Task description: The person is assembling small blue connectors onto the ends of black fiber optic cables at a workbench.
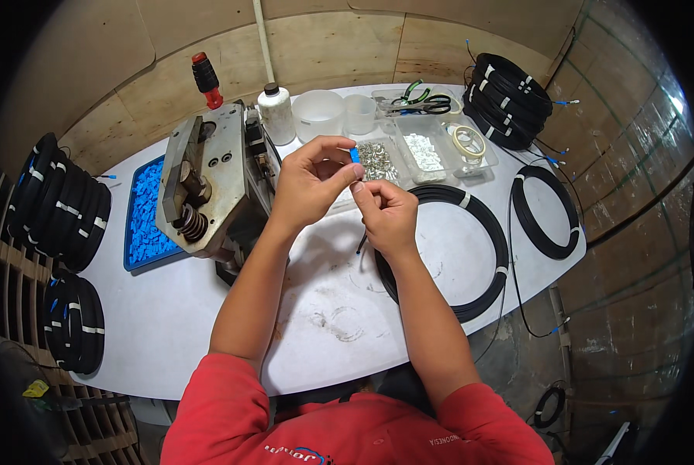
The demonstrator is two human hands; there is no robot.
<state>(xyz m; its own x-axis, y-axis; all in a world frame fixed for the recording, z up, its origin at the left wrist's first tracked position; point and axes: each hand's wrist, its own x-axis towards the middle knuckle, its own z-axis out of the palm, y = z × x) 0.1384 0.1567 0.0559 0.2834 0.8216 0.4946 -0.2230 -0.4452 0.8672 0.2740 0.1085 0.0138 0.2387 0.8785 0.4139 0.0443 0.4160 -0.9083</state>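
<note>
Between the thumb and fingers of my left hand (310, 182) is a small blue plastic connector (355, 155), held upright above the table. My right hand (390, 218) pinches just below it, thumb and forefinger together, close to the left thumb. The black cable (362, 243) shows under the right hand; whether its tip sits inside the connector is hidden by my fingers. A coil of black cable (500, 240) with white tape bands lies by my right forearm. Behind my hands stands a clear bin of small metal terminals (378, 161).
A metal press machine (221, 167) stands at left, beside a blue tray (169, 258) of blue connectors. Banded cable coils (68, 201) are stacked at far left, others (510, 101) at back right. A bin of white parts (422, 155), pliers (417, 94) and a bottle (276, 116) sit behind.
</note>
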